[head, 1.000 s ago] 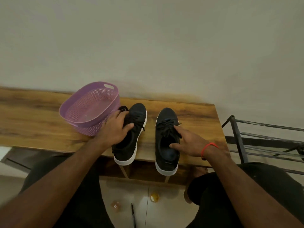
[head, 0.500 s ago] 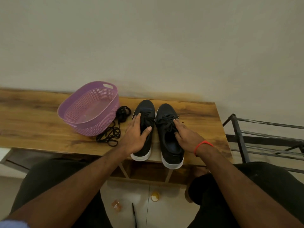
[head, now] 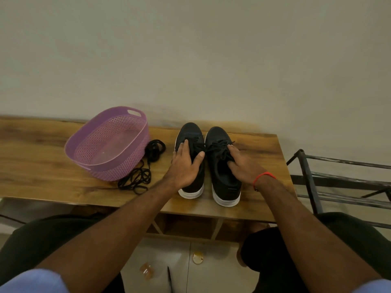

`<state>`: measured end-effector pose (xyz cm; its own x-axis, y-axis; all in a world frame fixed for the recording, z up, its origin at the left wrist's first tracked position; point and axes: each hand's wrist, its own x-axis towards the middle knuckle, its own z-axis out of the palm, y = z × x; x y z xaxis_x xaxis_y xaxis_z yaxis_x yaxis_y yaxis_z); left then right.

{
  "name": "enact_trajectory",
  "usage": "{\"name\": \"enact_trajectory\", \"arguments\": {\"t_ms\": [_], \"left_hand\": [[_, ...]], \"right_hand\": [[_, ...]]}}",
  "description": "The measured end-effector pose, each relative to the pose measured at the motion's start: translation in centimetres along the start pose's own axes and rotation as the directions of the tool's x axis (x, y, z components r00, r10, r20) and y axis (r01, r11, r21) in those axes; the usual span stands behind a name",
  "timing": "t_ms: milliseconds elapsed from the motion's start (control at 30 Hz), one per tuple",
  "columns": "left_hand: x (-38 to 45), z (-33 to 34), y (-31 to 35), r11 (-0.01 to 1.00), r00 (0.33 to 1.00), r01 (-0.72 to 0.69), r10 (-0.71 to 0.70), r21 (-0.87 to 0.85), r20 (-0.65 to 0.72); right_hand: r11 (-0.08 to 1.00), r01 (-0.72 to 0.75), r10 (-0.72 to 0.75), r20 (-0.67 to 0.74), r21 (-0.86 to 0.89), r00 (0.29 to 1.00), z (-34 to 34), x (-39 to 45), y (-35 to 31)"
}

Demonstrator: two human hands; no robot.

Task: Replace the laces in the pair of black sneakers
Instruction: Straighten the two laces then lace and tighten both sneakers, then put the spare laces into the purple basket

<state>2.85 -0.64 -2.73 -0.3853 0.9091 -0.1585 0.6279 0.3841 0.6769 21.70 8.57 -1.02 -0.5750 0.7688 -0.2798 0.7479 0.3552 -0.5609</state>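
Note:
Two black sneakers with white soles stand side by side on the wooden table [head: 42, 163], toes toward the wall. My left hand [head: 185, 166] rests flat on top of the left sneaker [head: 191, 187], fingers spread and thumb across its tongue. My right hand [head: 243, 166], with a red band on the wrist, lies on the right sneaker [head: 224, 187], fingertips on its tied black laces and thumb at the collar. A loose bundle of black laces [head: 137, 180] lies on the table to the left of the shoes.
A purple perforated basket [head: 118, 172] stands left of the loose laces, with nothing in it. A dark metal rack [head: 338, 182] stands off the table's right end. A wall runs right behind the table. My knees are below the front edge.
Both sneakers slid away from me and together, now touching side by side. My left hand shifted right with its shoe, uncovering the loose laces by the basket.

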Motion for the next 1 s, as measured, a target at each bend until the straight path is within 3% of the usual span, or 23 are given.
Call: {"name": "enact_trajectory", "arguments": {"t_ms": [133,233,333,400,533,600,733,867,1000], "left_hand": [[-2.6,-3.3,-0.8,0.984,0.983,-0.072,0.097,0.161,-0.158],[-3.9,-5.7,-4.1,0.905,0.984,-0.04,0.11,0.423,-0.143],[-4.5,-7.0,-7.4,0.812,0.997,0.075,-0.051,0.579,-0.057],[-4.9,-7.2,-8.9,0.764,0.995,0.098,-0.098,0.638,-0.035],[-5.5,-6.6,-10.6,0.727,0.976,0.161,-0.218,0.667,0.002],[-5.5,-6.5,-10.7,0.711,0.963,0.186,-0.268,0.678,0.017],[-4.6,-6.8,-11.3,0.691,0.988,0.143,-0.145,0.709,-0.058],[-4.3,-6.9,-11.5,0.826,0.99,0.141,-0.103,0.545,-0.1],[-3.4,-7.0,-11.4,0.886,0.99,0.129,-0.092,0.445,-0.105]], "right_hand": [[1.0,0.006,-0.003,-0.193,0.015,0.981,-0.9,0.1,-1.3],[0.985,0.157,-0.174,-0.329,-0.077,0.928,-0.9,0.3,-3.9],[0.917,0.374,-0.396,-0.223,-0.138,0.891,0.5,1.8,-7.5],[0.884,0.435,-0.456,-0.108,-0.173,0.883,2.3,3.6,-9.8],[0.808,0.451,-0.521,-0.1,-0.38,0.848,4.8,7.1,-14.7],[0.805,0.417,-0.479,-0.049,-0.422,0.877,5.9,8.7,-16.7],[0.814,0.348,-0.367,0.053,-0.465,0.929,8.5,11.4,-18.8],[0.879,0.272,-0.239,0.133,-0.392,0.962,11.0,13.0,-18.9],[0.876,0.26,-0.255,0.068,-0.407,0.965,12.8,13.3,-17.8]]}}
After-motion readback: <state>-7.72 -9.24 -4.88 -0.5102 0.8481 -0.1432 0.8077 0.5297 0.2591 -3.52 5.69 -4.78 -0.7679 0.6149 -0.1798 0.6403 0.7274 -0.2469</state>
